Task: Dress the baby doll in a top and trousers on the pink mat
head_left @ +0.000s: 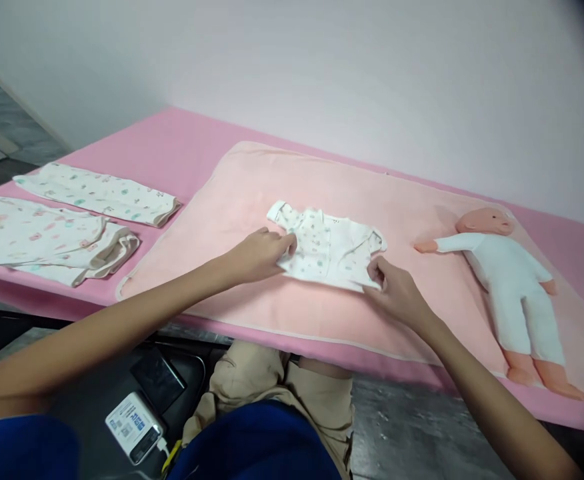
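Note:
A small white baby shirt (322,243) with a tiny print lies spread in front of me on a peach blanket (212,267). My left hand (267,253) pinches its lower left corner between thumb and fingers. At the lower right corner, my right hand (389,287) grips the hem in the same way. The near edge between my hands looks slightly raised off the blanket. To the right, a baby doll (507,267) in a white body suit lies on its back with its head turned to the side.
Printed baby trousers (102,193) and a folded printed baby top (37,233) lie on the pink table cover (172,143) at the left. A white wall rises behind the table. Below, a power bank (135,427) and a black phone-like device (159,380) rest on a dark seat.

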`<act>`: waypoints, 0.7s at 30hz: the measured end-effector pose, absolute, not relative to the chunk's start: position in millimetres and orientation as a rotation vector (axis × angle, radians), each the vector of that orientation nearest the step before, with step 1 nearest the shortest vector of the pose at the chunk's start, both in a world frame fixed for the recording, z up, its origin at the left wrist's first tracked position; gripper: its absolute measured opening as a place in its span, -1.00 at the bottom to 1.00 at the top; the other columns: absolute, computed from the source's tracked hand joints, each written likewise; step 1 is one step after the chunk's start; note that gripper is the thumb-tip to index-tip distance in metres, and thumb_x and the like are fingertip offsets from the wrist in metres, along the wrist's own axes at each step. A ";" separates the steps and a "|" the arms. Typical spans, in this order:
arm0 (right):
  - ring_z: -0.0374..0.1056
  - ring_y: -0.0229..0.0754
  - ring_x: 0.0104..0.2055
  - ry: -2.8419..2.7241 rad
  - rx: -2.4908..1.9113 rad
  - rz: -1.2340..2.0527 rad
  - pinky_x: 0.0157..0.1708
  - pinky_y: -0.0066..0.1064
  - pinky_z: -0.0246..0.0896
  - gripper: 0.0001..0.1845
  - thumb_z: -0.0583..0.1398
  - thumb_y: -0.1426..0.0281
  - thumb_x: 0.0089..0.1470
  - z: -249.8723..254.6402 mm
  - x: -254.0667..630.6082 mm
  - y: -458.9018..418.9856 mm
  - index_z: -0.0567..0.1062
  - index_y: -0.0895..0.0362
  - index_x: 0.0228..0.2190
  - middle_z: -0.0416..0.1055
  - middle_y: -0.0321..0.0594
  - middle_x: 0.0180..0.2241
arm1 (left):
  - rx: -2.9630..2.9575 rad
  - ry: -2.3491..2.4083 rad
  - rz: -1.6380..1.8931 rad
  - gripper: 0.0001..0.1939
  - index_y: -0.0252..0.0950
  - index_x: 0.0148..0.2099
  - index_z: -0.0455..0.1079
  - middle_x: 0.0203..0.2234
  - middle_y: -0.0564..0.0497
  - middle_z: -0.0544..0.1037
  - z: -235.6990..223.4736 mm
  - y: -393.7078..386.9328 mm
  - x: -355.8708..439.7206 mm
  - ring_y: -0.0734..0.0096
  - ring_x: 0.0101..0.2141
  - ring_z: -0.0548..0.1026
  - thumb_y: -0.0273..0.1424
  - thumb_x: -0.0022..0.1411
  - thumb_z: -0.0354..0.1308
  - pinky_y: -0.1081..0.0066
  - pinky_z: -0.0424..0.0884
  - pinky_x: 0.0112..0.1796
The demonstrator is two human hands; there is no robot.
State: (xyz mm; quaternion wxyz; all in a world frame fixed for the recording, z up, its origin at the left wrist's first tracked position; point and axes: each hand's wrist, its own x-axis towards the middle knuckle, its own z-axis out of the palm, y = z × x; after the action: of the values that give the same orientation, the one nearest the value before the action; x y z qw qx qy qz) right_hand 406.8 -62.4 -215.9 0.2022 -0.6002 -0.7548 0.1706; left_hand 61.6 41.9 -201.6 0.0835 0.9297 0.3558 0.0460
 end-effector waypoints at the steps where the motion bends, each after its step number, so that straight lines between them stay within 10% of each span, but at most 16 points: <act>1: 0.29 -0.14 -0.37 -2.175 -1.651 0.556 -0.32 -0.30 0.13 -0.78 0.29 0.36 0.18 -208.8 408.6 -77.3 0.30 0.02 -0.27 0.38 -0.33 -0.38 | 2.743 0.983 0.052 -0.72 -0.22 0.05 0.40 -0.32 -0.05 0.61 -192.6 30.8 51.3 0.12 -0.26 0.57 -0.40 0.29 0.19 0.19 0.35 -0.04; 7: 0.41 0.11 0.16 -2.191 -1.559 0.631 0.18 -0.03 0.30 -0.64 0.26 0.08 0.36 -211.7 445.7 -85.7 0.48 -0.06 0.08 0.51 -0.11 0.11 | 2.548 0.889 0.140 -0.38 -0.19 0.30 0.41 0.17 -0.17 0.59 -187.1 51.2 10.0 0.03 0.12 0.54 0.07 0.38 0.17 0.19 0.41 0.11; 11: 0.45 0.13 0.07 -1.769 -1.818 0.358 0.10 -0.02 0.37 -0.48 0.26 -0.04 0.31 -234.9 474.0 -21.6 0.51 0.07 0.07 0.50 0.05 0.12 | 2.486 1.210 0.383 -0.41 -0.28 0.27 0.47 0.12 -0.23 0.63 -214.6 130.5 20.8 0.01 0.09 0.56 0.00 0.43 0.04 0.20 0.46 0.07; 21: 0.55 0.07 0.05 -1.306 -1.712 1.308 0.12 -0.15 0.50 -0.54 0.40 -0.02 0.14 -231.7 502.7 5.3 0.60 0.05 -0.11 0.65 -0.10 -0.06 | 2.057 1.369 0.031 -0.25 -0.21 0.18 0.54 0.10 -0.20 0.66 -228.6 195.2 15.1 -0.01 -0.02 0.65 0.17 0.11 0.25 0.30 0.49 -0.13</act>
State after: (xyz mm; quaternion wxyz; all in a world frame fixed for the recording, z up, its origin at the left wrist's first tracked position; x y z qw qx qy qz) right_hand 502.7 5.3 -231.7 0.3061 -0.6468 -0.4934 0.4944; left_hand 15.1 195.2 -228.6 0.3289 0.7860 0.5233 0.0118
